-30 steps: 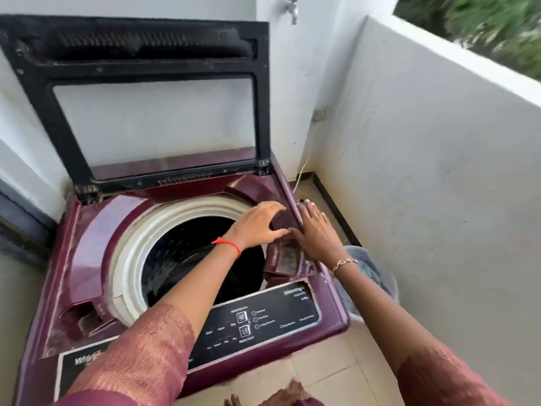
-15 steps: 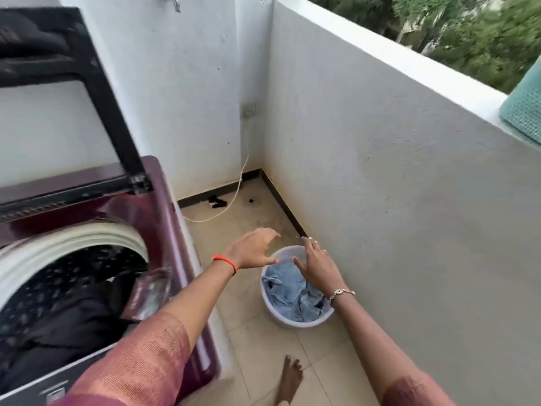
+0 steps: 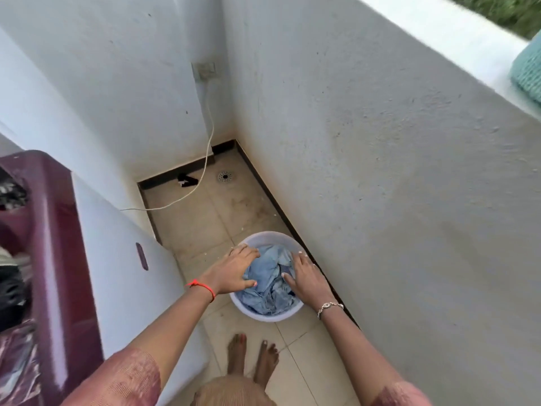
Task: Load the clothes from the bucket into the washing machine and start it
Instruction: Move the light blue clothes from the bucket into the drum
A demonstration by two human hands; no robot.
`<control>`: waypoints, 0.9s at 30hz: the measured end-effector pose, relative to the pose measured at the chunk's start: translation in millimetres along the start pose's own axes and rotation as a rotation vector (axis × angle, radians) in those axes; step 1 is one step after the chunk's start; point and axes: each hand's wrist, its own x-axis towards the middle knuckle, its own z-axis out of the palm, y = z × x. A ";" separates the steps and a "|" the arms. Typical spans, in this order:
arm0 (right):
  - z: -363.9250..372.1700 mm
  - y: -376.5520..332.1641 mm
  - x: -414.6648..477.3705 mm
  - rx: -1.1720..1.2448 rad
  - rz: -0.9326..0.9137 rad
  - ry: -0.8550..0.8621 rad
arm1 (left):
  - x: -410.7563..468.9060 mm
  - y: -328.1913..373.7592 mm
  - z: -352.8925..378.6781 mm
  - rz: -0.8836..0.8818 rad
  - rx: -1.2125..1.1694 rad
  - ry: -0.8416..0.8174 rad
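Note:
A pale round bucket (image 3: 265,315) stands on the tiled floor against the right wall, with light blue denim clothes (image 3: 270,278) bunched inside it. My left hand (image 3: 234,271), a red thread on its wrist, lies palm down on the left side of the pile, fingers spread. On the right side my right hand (image 3: 306,278), with a bracelet on the wrist, presses down with its fingertips in the cloth. The clothes are not lifted. The washing machine (image 3: 55,230), maroon on top with a white side, stands at the left, dark laundry showing in its opening.
A white cable (image 3: 205,159) runs from a wall socket (image 3: 206,70) down across the floor toward the machine. A floor drain (image 3: 224,176) sits in the far corner. My bare feet (image 3: 251,361) stand just before the bucket. White walls close in on the right and far sides.
My view has swung from the machine's open tub to the floor at its right. Both hands have left the machine's rim and dropped down onto the clothes in the bucket.

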 end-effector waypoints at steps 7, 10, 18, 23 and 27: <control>55.6 25.9 39.7 0.022 0.022 -0.110 | 51.2 -21.8 55.7 0.003 0.028 -0.165; 78.0 31.8 48.5 -0.038 -0.006 -0.158 | 56.3 -28.6 78.5 -0.026 0.059 -0.247; 178.9 67.8 119.5 -0.265 -0.090 -0.346 | 117.0 -81.1 165.3 -0.049 0.198 -0.372; 243.3 93.3 169.7 -0.227 -0.048 -0.362 | 159.3 -109.0 225.4 -0.103 0.207 -0.391; 288.0 108.0 208.0 -0.265 -0.065 -0.323 | 185.3 -131.6 270.9 -0.123 0.242 -0.396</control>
